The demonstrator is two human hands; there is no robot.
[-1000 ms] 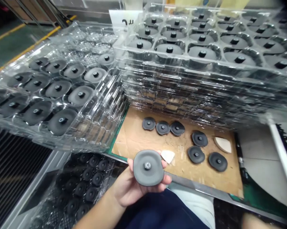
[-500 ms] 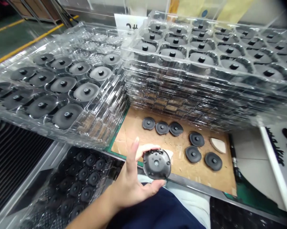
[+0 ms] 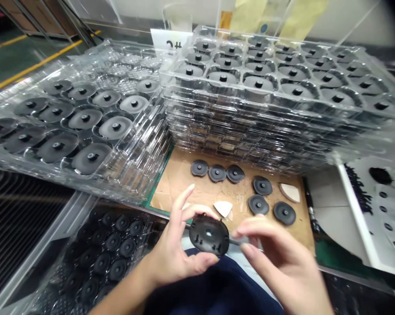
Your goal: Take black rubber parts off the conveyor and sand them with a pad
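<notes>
My left hand point(image 3: 181, 240) grips a black round plastic cap point(image 3: 209, 235) by its rim, thumb below and fingers above. The cap's hollow inner side, with small posts and a pale centre hole, faces me. My right hand point(image 3: 276, 253) is just right of the cap, its thumb and forefinger apart and no object visible between them. Beyond the hands, on a brown cardboard sheet point(image 3: 184, 188), lie several similar caps, such as a black cap point(image 3: 284, 213), stem side up. A white rounded-triangle piece point(image 3: 223, 208) rests just behind the held cap; another pale piece point(image 3: 290, 192) lies farther right.
A tall stack of clear trays point(image 3: 217, 105) filled with caps stands behind the cardboard. To the left is another clear tray stack point(image 3: 141, 153), its top tray partly filled. A lower tray of caps point(image 3: 112, 243) sits at lower left. A white panel point(image 3: 378, 218) stands right.
My right hand has come into view from the right, close to the cap. The cap has tilted and moved slightly left in my left hand, uncovering the white piece behind it.
</notes>
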